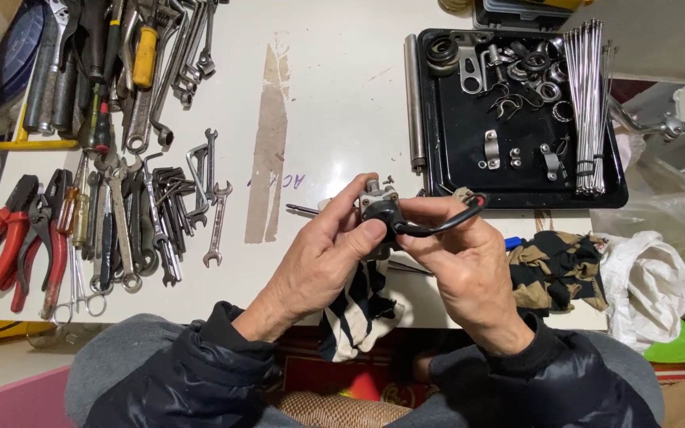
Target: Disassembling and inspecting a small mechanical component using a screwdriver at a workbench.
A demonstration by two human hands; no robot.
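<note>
Both hands clenched on a small black part [380, 212] above the table [342, 103] edge: left hand [319, 254] pinching its body, right hand [469, 261] gripping its cable [445, 226]. Wrenches [160, 214] left, tray [438, 158] right.

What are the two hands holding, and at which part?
Both hold a small black part: left hand grips its body, right hand pinches its black cable beside the body.

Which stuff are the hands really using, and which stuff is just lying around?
In use:
- small black part with a cable, held by the left hand and right hand

Lying about:
- wrenches
- red pliers
- black tray of metal bits
- bundle of spokes
- striped rag
</note>
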